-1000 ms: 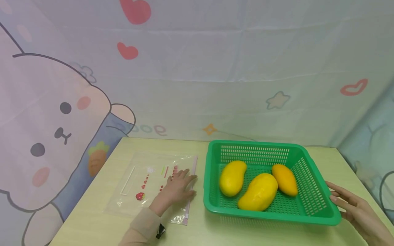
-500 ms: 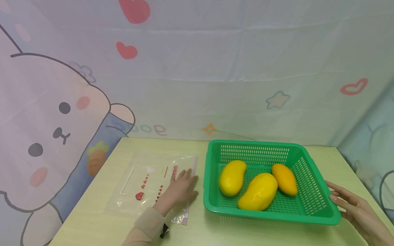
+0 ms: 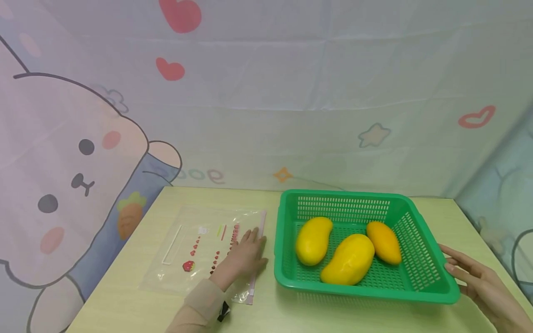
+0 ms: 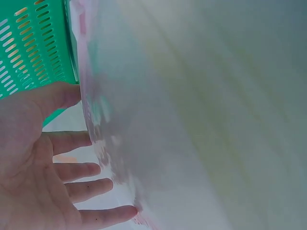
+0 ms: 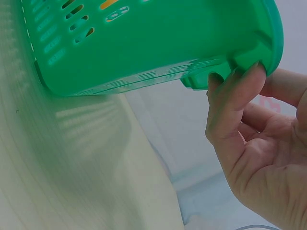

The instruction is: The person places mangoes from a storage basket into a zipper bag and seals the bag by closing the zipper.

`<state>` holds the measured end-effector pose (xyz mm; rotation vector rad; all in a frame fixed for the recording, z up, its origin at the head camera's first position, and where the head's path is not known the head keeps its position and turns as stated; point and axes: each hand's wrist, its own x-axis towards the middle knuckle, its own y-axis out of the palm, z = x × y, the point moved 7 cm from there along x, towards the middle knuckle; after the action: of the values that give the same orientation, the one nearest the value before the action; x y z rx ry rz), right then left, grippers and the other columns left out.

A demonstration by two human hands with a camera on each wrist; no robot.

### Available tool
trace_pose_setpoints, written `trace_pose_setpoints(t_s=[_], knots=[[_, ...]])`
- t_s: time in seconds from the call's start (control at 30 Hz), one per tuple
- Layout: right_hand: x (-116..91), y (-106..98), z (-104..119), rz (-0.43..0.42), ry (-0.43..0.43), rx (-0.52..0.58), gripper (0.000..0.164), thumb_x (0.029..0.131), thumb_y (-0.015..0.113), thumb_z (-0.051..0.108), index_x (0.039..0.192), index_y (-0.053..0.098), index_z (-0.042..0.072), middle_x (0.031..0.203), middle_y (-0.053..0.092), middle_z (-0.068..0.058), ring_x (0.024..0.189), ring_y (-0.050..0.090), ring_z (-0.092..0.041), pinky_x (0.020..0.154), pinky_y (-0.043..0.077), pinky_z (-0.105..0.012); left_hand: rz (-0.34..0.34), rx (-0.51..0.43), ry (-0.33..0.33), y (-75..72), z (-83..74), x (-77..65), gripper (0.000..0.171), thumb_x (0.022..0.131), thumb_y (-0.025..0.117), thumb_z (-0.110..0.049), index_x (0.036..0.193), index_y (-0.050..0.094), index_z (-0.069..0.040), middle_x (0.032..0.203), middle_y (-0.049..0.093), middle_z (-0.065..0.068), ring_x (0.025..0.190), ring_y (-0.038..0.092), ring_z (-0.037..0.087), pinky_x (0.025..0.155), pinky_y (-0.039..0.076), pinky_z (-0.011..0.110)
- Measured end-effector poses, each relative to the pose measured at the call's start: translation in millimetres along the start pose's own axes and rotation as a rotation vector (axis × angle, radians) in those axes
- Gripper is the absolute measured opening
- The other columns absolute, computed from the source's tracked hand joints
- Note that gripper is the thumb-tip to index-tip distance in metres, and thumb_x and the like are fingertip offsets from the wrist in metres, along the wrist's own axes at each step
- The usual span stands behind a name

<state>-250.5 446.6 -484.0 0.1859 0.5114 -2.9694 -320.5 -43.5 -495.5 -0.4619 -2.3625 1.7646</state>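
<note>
A clear plastic zip bag (image 3: 175,277) with a pink edge and strawberry print lies flat on the table. My left hand (image 3: 243,259) rests on its right side, fingers spread and straight. The left wrist view shows that hand's fingertips (image 4: 125,211) along the bag's edge. Right of the bag stands a green basket (image 3: 366,290) with three yellow mangoes inside: one left mango (image 3: 314,240), one front mango (image 3: 349,260) and a smaller, more orange mango (image 3: 384,243). At the basket's right end my right hand (image 3: 483,282) holds the rim, fingers curled beneath it in the right wrist view.
The pale wooden table (image 3: 120,296) has its back edge against a printed cloth backdrop (image 3: 266,69). A dark cable (image 3: 516,259) hangs at the far right. The black strap end (image 3: 224,311) sits by the left wrist.
My left hand has shifted slightly to the right over the bag, showing more of its small heart print. The right hand, basket and mangoes have stayed in place.
</note>
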Motion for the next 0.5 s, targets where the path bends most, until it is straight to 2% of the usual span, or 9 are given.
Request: trace_pose_setpoints(t_s=[0.2, 0.37, 0.5], knots=[[0.3, 0.3, 1.2, 0.005, -0.017, 0.009, 0.05, 0.104, 0.041, 0.021, 0.151, 0.029, 0.034, 0.102, 0.044, 0.009, 0.091, 0.052, -0.001, 0.074, 0.054, -0.026, 0.004, -0.014, -0.007, -2.1, -1.4, 0.3, 0.063, 0.091, 0.062, -0.027, 0.146, 0.039, -0.006, 0.158, 0.022, 0.022, 0.145, 0.023, 0.043, 0.107, 0.027, 0.067], [0.3, 0.2, 1.5, 0.003, -0.01, 0.007, 0.05, 0.104, 0.041, 0.021, 0.15, 0.029, 0.035, 0.102, 0.044, 0.01, 0.09, 0.053, -0.001, 0.074, 0.054, -0.026, 0.007, -0.02, -0.008, -2.4, -1.5, 0.7, 0.064, 0.087, 0.06, -0.018, 0.146, 0.039, -0.005, 0.157, 0.023, 0.023, 0.144, 0.024, 0.044, 0.107, 0.028, 0.068], [-0.1, 0.5, 0.7, 0.001, 0.009, -0.01, 0.05, 0.104, 0.041, 0.023, 0.15, 0.028, 0.035, 0.103, 0.044, 0.01, 0.09, 0.054, -0.001, 0.074, 0.054, -0.026, 0.011, -0.025, -0.011, -2.1, -1.9, 0.9, 0.064, 0.087, 0.059, -0.017, 0.147, 0.038, -0.005, 0.157, 0.023, 0.022, 0.145, 0.024, 0.043, 0.107, 0.028, 0.068]])
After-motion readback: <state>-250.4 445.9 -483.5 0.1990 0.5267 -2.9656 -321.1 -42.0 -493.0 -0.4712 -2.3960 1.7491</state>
